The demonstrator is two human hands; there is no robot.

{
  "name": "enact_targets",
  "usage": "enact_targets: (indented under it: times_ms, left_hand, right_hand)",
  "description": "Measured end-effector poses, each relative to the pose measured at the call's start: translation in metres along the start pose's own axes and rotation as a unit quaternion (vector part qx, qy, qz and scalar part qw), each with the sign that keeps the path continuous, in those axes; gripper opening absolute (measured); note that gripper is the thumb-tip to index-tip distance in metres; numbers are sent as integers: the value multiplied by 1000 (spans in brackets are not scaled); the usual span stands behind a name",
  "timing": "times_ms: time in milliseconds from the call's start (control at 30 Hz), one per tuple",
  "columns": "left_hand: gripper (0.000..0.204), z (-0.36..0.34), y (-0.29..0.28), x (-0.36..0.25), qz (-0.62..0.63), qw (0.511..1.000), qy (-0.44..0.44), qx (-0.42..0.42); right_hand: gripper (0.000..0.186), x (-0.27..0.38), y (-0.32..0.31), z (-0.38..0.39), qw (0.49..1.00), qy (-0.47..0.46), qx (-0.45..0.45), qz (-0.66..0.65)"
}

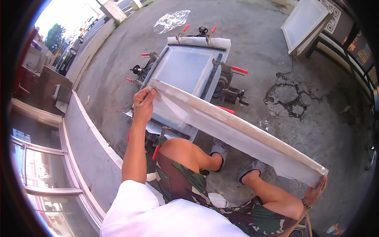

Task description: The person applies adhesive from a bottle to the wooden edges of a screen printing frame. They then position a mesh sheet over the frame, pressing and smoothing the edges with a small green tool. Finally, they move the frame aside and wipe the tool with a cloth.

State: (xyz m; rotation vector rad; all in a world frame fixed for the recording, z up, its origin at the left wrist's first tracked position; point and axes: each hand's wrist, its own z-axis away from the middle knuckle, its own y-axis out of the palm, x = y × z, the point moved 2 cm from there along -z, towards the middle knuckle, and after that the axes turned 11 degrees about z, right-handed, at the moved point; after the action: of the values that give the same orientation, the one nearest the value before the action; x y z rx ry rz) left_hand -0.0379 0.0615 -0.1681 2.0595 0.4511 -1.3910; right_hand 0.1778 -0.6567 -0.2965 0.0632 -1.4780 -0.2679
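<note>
A long pale wooden frame with white mesh on it, a printing screen (244, 128), is held tilted above my knees, seen nearly edge-on. My left hand (144, 100) pinches its far left corner between thumb and fingers. At the near right end, my right hand (315, 191) supports the corner, its fingers partly hidden behind the frame. Beyond the held screen, a second framed mesh (185, 65) lies flat in a low stretching rig. Clamps with red handles (239, 70) surround that rig, and the held screen covers part of its near side.
Cranks (241, 96) stick out from the rig's sides. Framed screens (306, 25) lean at the upper right beside a dark board. Broken concrete (288, 96) marks the floor to the right. Clear plastic film (172, 20) lies beyond the rig. A low wall (89, 132) runs along the left.
</note>
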Motion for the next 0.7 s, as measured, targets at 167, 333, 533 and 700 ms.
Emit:
enact_targets:
  times_ms: [167, 333, 533, 700]
  left_hand:
    - [25, -6, -15, 9, -253, 967, 34, -14]
    - [15, 7, 22, -14, -227, 971, -21, -67]
    - [32, 150, 197, 32, -210, 977, -32, -34]
    - [84, 268, 382, 147, 102, 838, -482, 235]
  right_hand:
    - [13, 9, 9, 5, 998, -59, 26, 22]
    - [26, 14, 22, 6, 996, -63, 40, 49]
    - [31, 19, 28, 2, 994, -60, 50, 73]
    - [30, 25, 28, 1, 991, -72, 70, 85]
